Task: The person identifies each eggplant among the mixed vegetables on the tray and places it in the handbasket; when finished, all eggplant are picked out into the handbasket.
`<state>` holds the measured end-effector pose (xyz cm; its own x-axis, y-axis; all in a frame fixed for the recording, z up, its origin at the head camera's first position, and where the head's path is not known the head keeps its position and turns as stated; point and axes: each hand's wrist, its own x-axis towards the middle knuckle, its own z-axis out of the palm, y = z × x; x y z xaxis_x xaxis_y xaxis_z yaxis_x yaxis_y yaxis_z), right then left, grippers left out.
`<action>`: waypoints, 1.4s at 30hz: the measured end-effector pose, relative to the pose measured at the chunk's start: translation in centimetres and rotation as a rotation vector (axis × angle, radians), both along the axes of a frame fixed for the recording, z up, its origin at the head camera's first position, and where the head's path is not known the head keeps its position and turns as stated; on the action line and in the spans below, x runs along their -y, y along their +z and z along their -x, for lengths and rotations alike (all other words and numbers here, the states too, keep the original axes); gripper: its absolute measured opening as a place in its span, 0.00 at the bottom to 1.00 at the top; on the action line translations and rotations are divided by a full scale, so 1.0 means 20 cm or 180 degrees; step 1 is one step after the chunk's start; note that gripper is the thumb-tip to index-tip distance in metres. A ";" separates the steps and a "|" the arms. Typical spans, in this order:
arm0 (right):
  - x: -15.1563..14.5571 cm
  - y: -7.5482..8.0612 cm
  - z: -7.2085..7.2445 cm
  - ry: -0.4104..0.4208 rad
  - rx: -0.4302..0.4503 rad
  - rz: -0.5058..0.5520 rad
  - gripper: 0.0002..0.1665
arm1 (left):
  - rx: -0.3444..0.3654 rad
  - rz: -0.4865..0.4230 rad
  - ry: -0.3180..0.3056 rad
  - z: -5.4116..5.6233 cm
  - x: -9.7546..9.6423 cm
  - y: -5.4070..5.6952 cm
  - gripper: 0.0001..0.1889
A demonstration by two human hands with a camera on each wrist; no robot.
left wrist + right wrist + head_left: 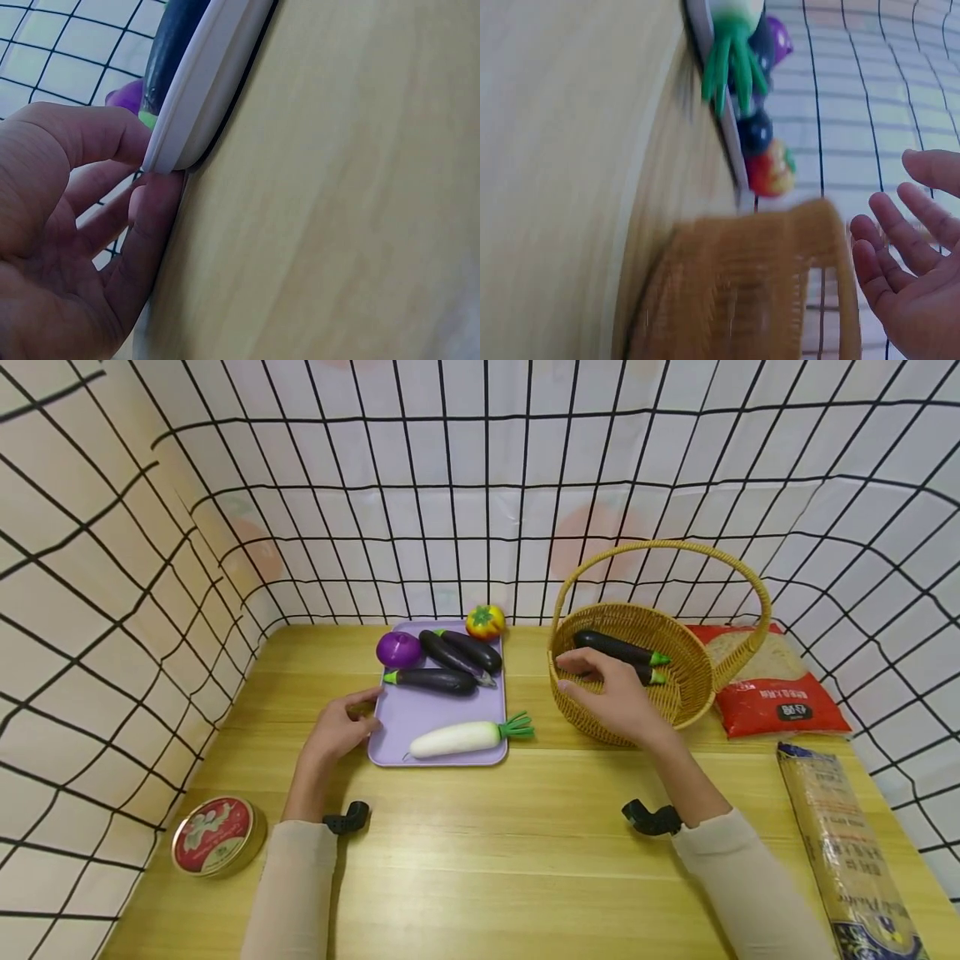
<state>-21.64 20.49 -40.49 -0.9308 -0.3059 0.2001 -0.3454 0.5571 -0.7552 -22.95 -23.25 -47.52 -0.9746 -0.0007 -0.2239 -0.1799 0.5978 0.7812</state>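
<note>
My left hand point(341, 725) holds the left edge of a lilac tray point(397, 739), thumb and finger at its rim point(169, 139). On the tray lie several vegetables: a purple onion point(400, 649), three dark eggplants point(435, 682), a white radish point(457, 740) with green leaves past the right edge, and a red-and-yellow vegetable point(485, 622) at the far right corner. Over the near left side of a wicker basket point(667, 714) hovers my right hand point(615, 697); its fingers are loosely bent, holding nothing point(922, 262). Two eggplants point(615, 647) lie in the basket, partly hidden by that hand.
The basket's tall arched handle point(663, 545) rises above it. A red bag point(787, 693) lies behind its right side, and a long pasta packet point(847, 852) along the table's right. A round red tin point(217, 837) stands at left. Black grid-patterned sheeting point(480, 485) surrounds the table.
</note>
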 end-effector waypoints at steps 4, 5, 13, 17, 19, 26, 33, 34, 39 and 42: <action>0.13 -0.01 0.00 0.0094 -0.0029 0.0073 0.22 | 0.0017 0.0005 0.0007 0.00 0.00 0.01 0.34; 0.15 -0.01 0.01 0.0119 -0.0006 0.0092 0.21 | 0.0024 0.0004 0.0013 0.00 0.00 0.01 0.34; 0.33 -0.09 0.07 0.0319 0.0384 0.0172 0.23 | 0.0041 -0.0015 0.0005 0.00 -0.01 0.02 0.34; 0.40 -0.12 0.11 0.0372 0.0531 0.0241 0.26 | 0.0035 -0.0025 0.0010 0.00 -0.01 0.02 0.34; 0.43 -0.14 0.12 0.0378 0.0561 0.0279 0.27 | 0.0041 -0.0040 0.0020 0.00 -0.01 0.02 0.34; 0.51 -0.19 0.17 0.0362 0.0623 0.0345 0.27 | 0.0031 -0.0020 0.0005 0.00 0.00 0.01 0.34; 0.58 -0.20 0.21 0.0275 0.0566 0.0281 0.28 | 0.0023 -0.0030 0.0011 0.01 0.00 0.00 0.34; 0.59 -0.20 0.21 0.0273 0.0562 0.0266 0.28 | 0.0018 -0.0035 0.0006 0.01 0.01 0.00 0.34; 0.64 -0.21 0.25 0.0296 0.0520 0.0133 0.29 | -0.0002 -0.0043 -0.0005 0.01 0.00 0.01 0.34; 0.67 -0.23 0.28 0.0306 0.0464 -0.0016 0.31 | 0.0024 -0.0040 -0.0003 0.01 0.00 0.01 0.34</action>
<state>-27.24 7.14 -45.00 -0.9162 -0.3956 0.0633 -0.2842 0.5306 -0.7986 -23.15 -23.29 -47.42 -0.9729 0.0032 -0.2312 -0.1852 0.5881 0.7873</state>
